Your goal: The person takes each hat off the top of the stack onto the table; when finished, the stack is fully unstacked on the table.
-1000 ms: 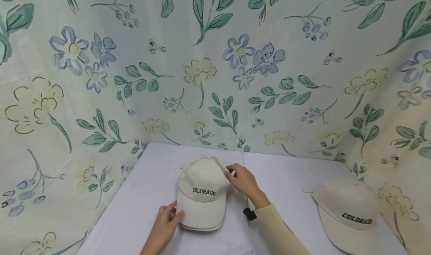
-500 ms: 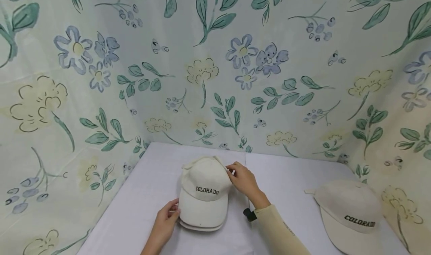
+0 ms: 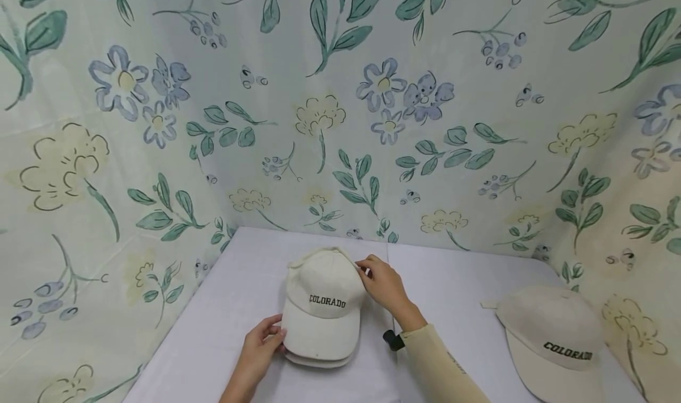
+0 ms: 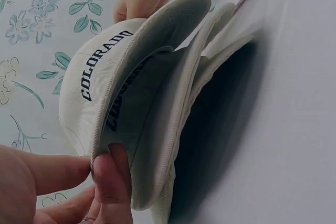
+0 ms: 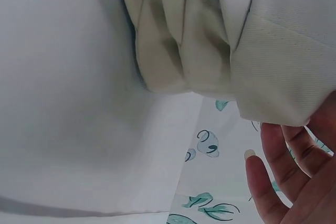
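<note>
The top cap (image 3: 327, 285) sits on the white table (image 3: 447, 308), left of its middle, stacked over other pale caps, with its brim towards the person and COLORADO in dark letters across the front. The left wrist view shows a lower cap (image 4: 157, 150) nested close beneath it, also lettered, and under that another brim (image 4: 208, 71) near the tabletop. The brims are fanned apart, so gaps show between them.

The left hand (image 3: 259, 347) pinches the side edge of the top brim between thumb and finger — the fingertips reach into the gap above the lower cap. A ring (image 4: 85, 217) shows on one of its fingers. The right hand (image 3: 387, 286) is at the opposite side of the top cap, farther back, and grasps the rim of the crown between thumb and fingertips; another finger stands free of the cloth.

A beige sleeve (image 3: 438, 358) covers the right forearm, and a small black object (image 3: 393, 340) sits at that wrist. Well apart, at the right of the table, lies a separate cap (image 3: 553, 326) — its brim also towards the person, likewise marked COLORADO. Behind everything hangs a curtain (image 3: 298, 172) printed with green leaves and blue and yellow flowers.
</note>
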Demonstrator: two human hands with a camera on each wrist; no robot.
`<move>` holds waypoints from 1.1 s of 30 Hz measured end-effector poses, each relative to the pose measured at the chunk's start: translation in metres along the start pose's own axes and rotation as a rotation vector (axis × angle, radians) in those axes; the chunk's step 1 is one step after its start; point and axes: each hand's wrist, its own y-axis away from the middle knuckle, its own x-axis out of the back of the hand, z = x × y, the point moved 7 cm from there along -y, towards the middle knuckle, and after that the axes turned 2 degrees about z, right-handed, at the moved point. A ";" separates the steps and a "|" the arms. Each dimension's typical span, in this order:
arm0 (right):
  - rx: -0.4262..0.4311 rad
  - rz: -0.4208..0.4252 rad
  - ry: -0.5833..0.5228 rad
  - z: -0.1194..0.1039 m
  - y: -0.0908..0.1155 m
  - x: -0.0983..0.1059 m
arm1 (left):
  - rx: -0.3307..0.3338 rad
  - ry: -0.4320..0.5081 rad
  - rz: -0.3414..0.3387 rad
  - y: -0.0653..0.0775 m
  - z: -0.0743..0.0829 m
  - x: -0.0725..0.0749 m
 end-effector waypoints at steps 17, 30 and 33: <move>0.029 0.048 -0.031 -0.018 -0.004 0.016 | 0.026 0.074 -0.030 0.000 0.009 0.003; 0.032 0.078 -0.081 -0.026 -0.006 0.026 | 0.020 0.115 -0.033 0.003 0.018 0.006; 0.041 0.091 -0.091 -0.028 -0.006 0.029 | 0.022 0.116 -0.035 0.003 0.018 0.006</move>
